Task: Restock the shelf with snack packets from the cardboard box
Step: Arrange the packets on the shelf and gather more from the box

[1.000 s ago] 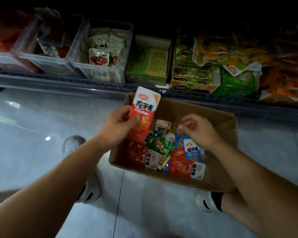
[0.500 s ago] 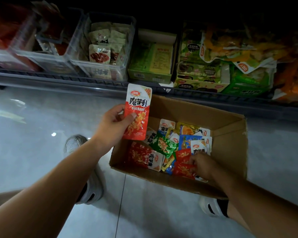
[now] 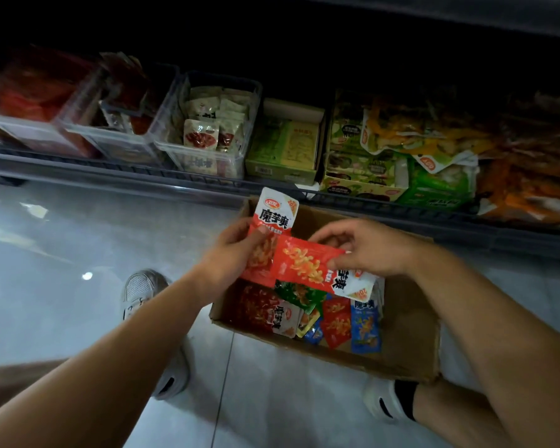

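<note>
Head view only. Person crouches at the bottom shelf (image 3: 110,163), with the cardboard box (image 3: 411,334) on the floor just in front of it.

Left hand (image 3: 230,253): fingers curled round a red packet (image 3: 274,218), held upright over the box's far left corner. Probably gathering one flavour into a stack before shelving.

Right hand (image 3: 369,250): pinches a second red packet (image 3: 307,263) by its edge. It is turned sideways and overlaps the first, seemingly to be squared onto it.

Box contents: loose packets (image 3: 337,321) in red, green, blue and yellow, lying flat towards the left. The right part is bare cardboard.

Shelf: a clear bin (image 3: 175,149) of pale sachets, a green carton (image 3: 285,147), bagged snacks further right. The leftmost bins are too dark to read.
</note>
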